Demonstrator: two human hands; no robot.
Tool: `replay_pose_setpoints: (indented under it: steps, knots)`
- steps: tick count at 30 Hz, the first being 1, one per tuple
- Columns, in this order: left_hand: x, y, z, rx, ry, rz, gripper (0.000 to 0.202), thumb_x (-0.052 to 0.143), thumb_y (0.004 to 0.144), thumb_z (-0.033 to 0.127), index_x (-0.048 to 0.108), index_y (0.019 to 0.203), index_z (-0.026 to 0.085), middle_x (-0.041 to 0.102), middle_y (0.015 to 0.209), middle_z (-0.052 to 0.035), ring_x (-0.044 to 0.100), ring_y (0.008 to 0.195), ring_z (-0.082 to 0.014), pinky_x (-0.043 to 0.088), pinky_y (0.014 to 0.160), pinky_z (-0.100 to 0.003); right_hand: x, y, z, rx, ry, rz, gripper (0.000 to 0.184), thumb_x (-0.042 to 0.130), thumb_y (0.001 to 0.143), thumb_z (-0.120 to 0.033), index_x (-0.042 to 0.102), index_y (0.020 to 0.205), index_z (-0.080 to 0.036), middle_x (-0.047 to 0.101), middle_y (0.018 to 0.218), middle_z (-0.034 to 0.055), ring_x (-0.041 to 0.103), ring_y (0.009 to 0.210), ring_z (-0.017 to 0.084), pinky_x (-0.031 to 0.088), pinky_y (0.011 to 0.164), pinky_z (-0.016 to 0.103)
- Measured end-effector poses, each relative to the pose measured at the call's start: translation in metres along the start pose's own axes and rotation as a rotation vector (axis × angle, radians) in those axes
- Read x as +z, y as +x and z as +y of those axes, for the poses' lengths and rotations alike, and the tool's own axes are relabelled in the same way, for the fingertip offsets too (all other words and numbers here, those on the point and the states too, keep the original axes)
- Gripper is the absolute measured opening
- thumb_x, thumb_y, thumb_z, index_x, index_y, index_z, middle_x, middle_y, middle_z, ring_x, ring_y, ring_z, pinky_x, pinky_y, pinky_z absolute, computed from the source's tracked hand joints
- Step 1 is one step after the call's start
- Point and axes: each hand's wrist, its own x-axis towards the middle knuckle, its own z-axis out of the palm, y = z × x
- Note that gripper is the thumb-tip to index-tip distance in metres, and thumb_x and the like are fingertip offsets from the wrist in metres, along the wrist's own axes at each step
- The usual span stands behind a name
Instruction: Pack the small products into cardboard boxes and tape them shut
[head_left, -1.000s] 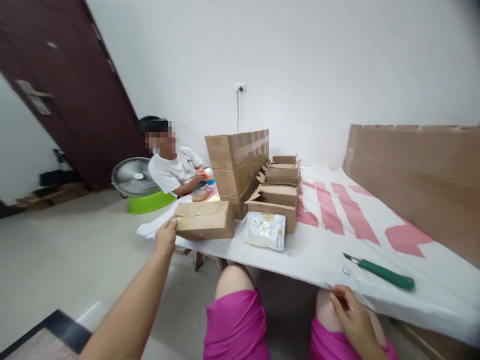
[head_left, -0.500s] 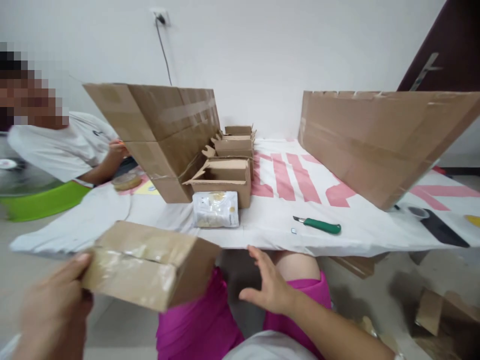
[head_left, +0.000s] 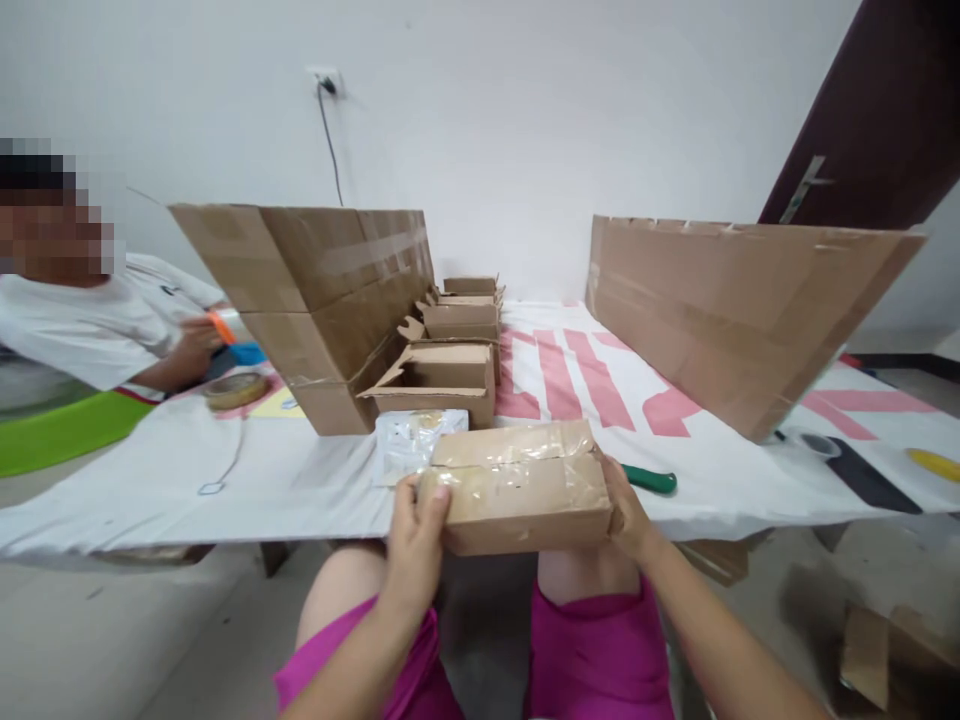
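Observation:
A closed cardboard box point(head_left: 525, 495) with clear tape over its top seam is held level at the near edge of the table. My left hand point(head_left: 420, 535) grips its left end, thumb on top. At the right end my right hand point(head_left: 630, 510) is closed round the side, its fingers partly hidden by the box. Just behind the box lies a white printed pouch point(head_left: 409, 440), partly covered by it. A green-handled utility knife point(head_left: 652, 479) rests to the right, its blade hidden behind the box and hand.
Open boxes point(head_left: 435, 395) stand in a row beside a stack of closed boxes point(head_left: 277, 300). A large cardboard panel point(head_left: 735, 320) stands at right, near a black flat object point(head_left: 870, 478). A roll of tape point(head_left: 236, 390) lies left, near a seated co-worker point(head_left: 82, 320).
The box has moved from the far left to the middle in my left hand. My right hand, open before, has taken hold of its right end.

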Motion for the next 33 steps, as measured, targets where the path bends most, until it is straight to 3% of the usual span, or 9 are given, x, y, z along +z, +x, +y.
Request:
replay_pose_setpoints:
  steps: [3,11,16,20,23,26,29,31,33]
  knots:
    - [0.021,0.003,-0.020,0.103,-0.032,-0.063,0.048,0.051,0.079,0.059,0.049,0.110,0.021,0.058,0.106,-0.0062,0.055,0.103,-0.0245,0.044,0.091,-0.036,0.014,-0.023,0.036,0.033,-0.186,0.012,0.043,0.035,0.087,-0.029,0.055,0.124,-0.018,0.062,0.121,0.0126,0.051,0.119,0.028,0.037,0.100,0.053]
    - [0.037,0.027,-0.010,0.254,-0.025,-0.090,0.036,0.049,0.084,0.046,0.051,0.111,0.022,0.055,0.113,-0.0088,0.051,0.112,-0.0252,0.037,0.100,-0.038,0.006,-0.040,0.061,0.296,-0.668,0.102,0.039,0.043,0.082,-0.020,0.061,0.116,-0.022,0.061,0.124,0.0103,0.049,0.119,0.030,0.034,0.099,0.054]
    - [0.047,0.052,-0.011,0.247,0.015,-0.215,0.032,0.053,0.081,0.043,0.056,0.105,0.021,0.060,0.103,-0.0081,0.055,0.103,-0.0266,0.039,0.095,-0.041,-0.008,-0.027,0.069,0.285,-0.672,0.000,0.037,0.046,0.080,-0.015,0.065,0.111,-0.022,0.065,0.108,0.0106,0.057,0.096,0.027,0.044,0.083,0.044]
    - [0.051,0.054,-0.021,0.220,-0.064,-0.211,0.038,0.049,0.083,0.045,0.054,0.113,0.021,0.060,0.111,-0.0092,0.056,0.107,-0.0266,0.040,0.095,-0.039,-0.018,-0.022,0.076,0.271,-0.551,-0.113,0.033,0.047,0.082,-0.017,0.064,0.111,-0.017,0.061,0.096,0.0108,0.057,0.087,0.024,0.049,0.077,0.036]
    - [0.052,0.051,-0.027,0.228,-0.073,-0.216,0.041,0.046,0.086,0.047,0.053,0.117,0.021,0.060,0.115,-0.0087,0.055,0.109,-0.0266,0.040,0.095,-0.039,-0.032,-0.013,0.077,0.241,-0.479,-0.021,0.035,0.041,0.088,-0.022,0.057,0.118,-0.016,0.059,0.102,0.0109,0.058,0.095,0.023,0.050,0.084,0.037]
    - [0.052,0.051,-0.030,0.266,-0.073,-0.227,0.040,0.046,0.087,0.047,0.055,0.117,0.022,0.061,0.116,-0.0078,0.055,0.111,-0.0266,0.040,0.097,-0.039,-0.054,0.011,0.064,0.206,-0.448,0.181,0.038,0.033,0.093,-0.028,0.050,0.125,-0.016,0.059,0.110,0.0125,0.059,0.100,0.023,0.049,0.090,0.042]
    - [0.053,0.053,-0.033,0.274,-0.118,-0.224,0.042,0.049,0.085,0.049,0.057,0.118,0.023,0.060,0.120,-0.0077,0.054,0.113,-0.0267,0.040,0.099,-0.039,-0.078,0.046,0.029,0.182,-0.398,0.239,0.041,0.030,0.096,-0.030,0.042,0.133,-0.017,0.062,0.108,0.0112,0.064,0.079,0.018,0.053,0.080,0.038]
    - [0.054,0.053,-0.034,0.273,-0.151,-0.215,0.043,0.051,0.084,0.049,0.058,0.118,0.023,0.059,0.123,-0.0080,0.053,0.116,-0.0268,0.039,0.101,-0.039,-0.088,0.071,-0.004,0.073,-0.380,0.103,0.040,0.033,0.097,-0.032,0.043,0.133,-0.020,0.064,0.106,0.0094,0.063,0.072,0.016,0.054,0.074,0.034]
    - [0.056,0.054,-0.035,0.288,-0.161,-0.199,0.042,0.051,0.084,0.049,0.060,0.116,0.023,0.058,0.124,-0.0081,0.052,0.118,-0.0268,0.039,0.102,-0.039,-0.090,0.095,-0.038,-0.073,-0.379,-0.168,0.037,0.034,0.098,-0.033,0.048,0.131,-0.024,0.065,0.105,0.0069,0.064,0.078,0.016,0.053,0.073,0.030]
